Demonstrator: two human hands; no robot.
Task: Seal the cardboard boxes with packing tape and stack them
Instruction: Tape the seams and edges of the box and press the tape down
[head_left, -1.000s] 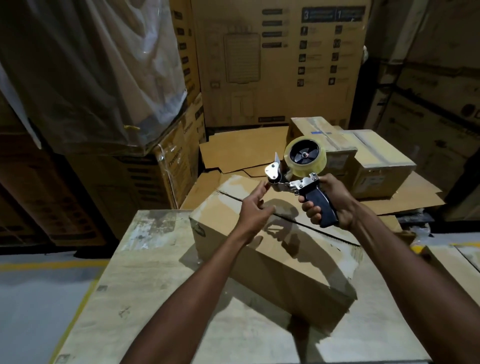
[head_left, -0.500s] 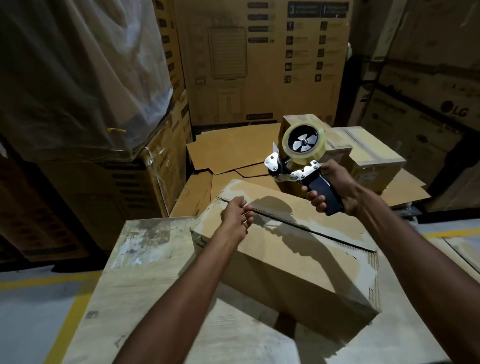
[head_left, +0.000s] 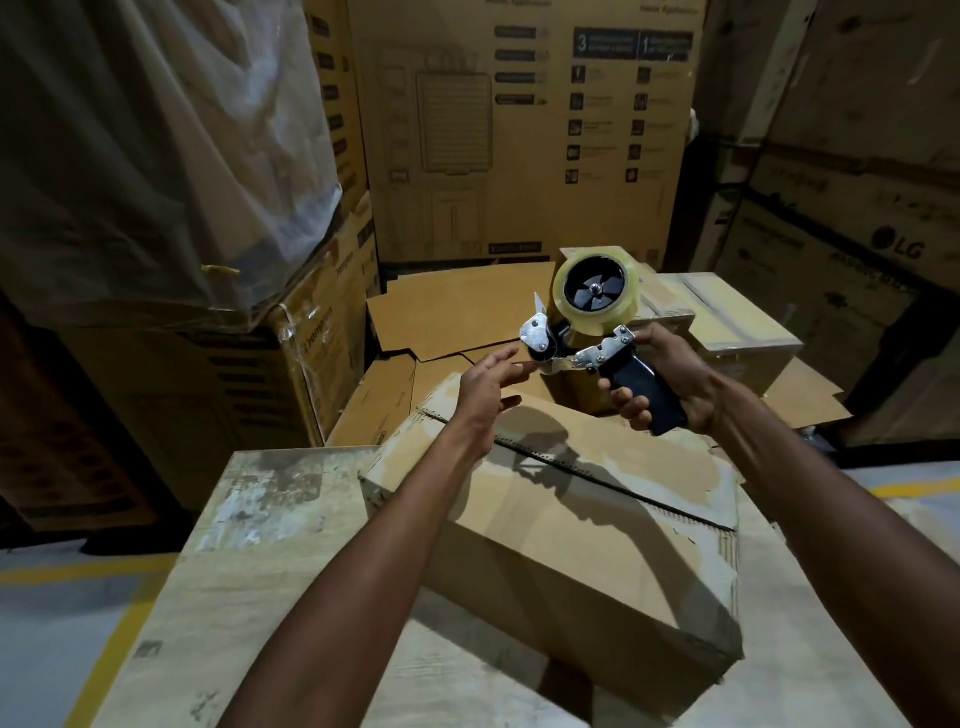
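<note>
A brown cardboard box lies on a worn table, its top flaps closed with an open seam running across. My right hand grips the black handle of a tape dispenser with a clear tape roll, held above the box's far edge. My left hand hovers just left of the dispenser's metal nose, fingers loosely extended toward it and holding nothing. Two taped boxes sit behind the dispenser.
Flattened cardboard sheets lie beyond the table. Tall printed cartons form a wall at the back and right. A plastic-wrapped stack looms on the left. Yellow floor lines run beside the table.
My left hand left the box's seam and rose toward the dispenser's nose. The right hand kept the dispenser held above the box's far edge.
</note>
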